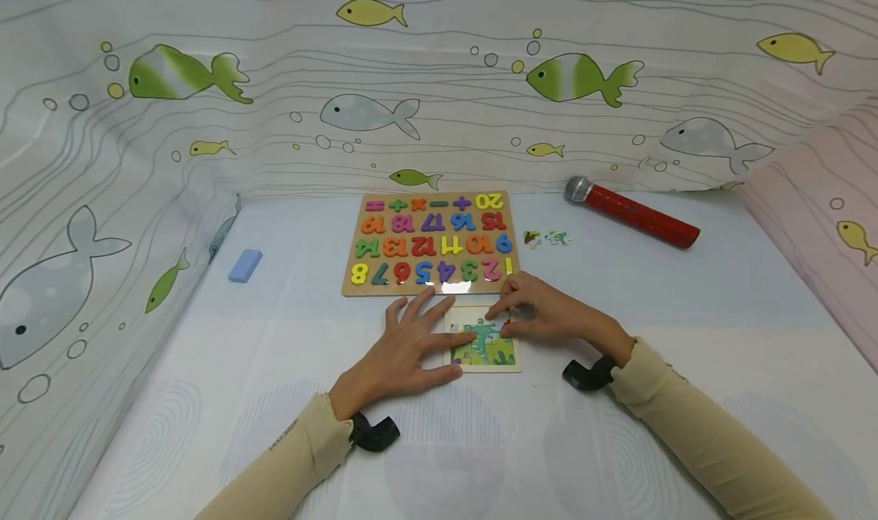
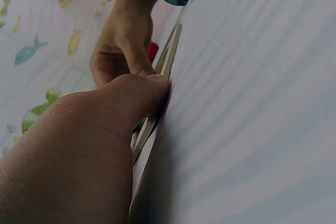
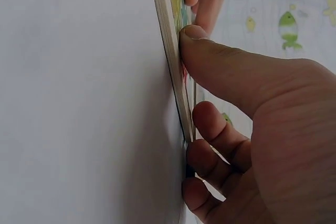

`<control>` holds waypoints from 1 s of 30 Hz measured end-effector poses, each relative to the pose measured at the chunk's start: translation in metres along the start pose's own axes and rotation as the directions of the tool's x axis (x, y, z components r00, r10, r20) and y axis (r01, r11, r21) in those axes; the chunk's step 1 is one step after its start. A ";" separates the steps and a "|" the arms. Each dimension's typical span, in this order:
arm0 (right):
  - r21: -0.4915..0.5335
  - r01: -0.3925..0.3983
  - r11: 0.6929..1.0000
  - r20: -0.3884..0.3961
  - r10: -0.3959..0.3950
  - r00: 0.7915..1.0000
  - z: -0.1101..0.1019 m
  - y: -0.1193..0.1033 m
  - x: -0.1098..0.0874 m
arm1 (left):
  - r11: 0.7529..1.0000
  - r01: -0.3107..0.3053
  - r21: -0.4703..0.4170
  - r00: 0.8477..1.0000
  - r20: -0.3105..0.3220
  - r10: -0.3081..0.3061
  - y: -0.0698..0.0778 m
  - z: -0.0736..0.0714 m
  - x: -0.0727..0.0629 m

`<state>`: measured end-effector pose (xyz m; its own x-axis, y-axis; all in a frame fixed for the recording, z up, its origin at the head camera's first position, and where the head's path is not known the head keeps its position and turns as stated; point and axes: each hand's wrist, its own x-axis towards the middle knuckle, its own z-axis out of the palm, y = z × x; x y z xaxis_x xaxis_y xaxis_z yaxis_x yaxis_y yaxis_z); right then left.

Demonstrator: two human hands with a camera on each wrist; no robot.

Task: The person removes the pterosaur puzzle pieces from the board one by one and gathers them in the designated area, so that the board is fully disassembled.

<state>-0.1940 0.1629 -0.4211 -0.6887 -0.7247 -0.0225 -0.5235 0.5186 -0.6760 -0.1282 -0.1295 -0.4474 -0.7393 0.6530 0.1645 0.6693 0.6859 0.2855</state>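
A small square jigsaw puzzle [image 1: 488, 358] with a green dinosaur picture lies in a pale wooden frame [image 3: 167, 30]. My left hand [image 1: 411, 352] spreads over its left side, the index finger resting on the picture and the thumb [image 2: 149, 90] at the frame's near-left edge. From the right, my right hand [image 1: 549, 310] holds thumb and index finger curled around a puzzle piece [image 1: 506, 324] with a bit of red, at the upper right of the picture. The piece is mostly hidden. The right thumb [image 3: 210, 59] lies low over the puzzle, the other fingers bent beside the frame.
Just behind the puzzle lies a wooden number board [image 1: 350, 287] with colourful numerals and signs. Two loose puzzle pieces [image 1: 559, 238] sit to its right, near a red microphone [image 1: 641, 213]. A blue block [image 1: 245, 265] lies at the left. A fish-print sheet [image 1: 453, 70] rises behind.
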 end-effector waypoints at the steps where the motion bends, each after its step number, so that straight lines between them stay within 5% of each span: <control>1: 0.000 0.005 1.000 -0.002 -0.005 1.000 0.000 0.000 0.000 | 1.000 -0.002 -0.001 1.000 0.000 0.002 0.000 0.000 0.000; 30: 0.028 0.034 0.999 -0.016 -0.034 0.999 0.000 0.001 0.000 | 1.000 -0.013 0.020 1.000 -0.016 0.013 0.000 0.000 0.000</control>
<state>-0.1948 0.1630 -0.4212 -0.6788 -0.7342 0.0121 -0.5324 0.4807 -0.6968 -0.1284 -0.1295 -0.4471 -0.7313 0.6570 0.1830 0.6803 0.6835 0.2648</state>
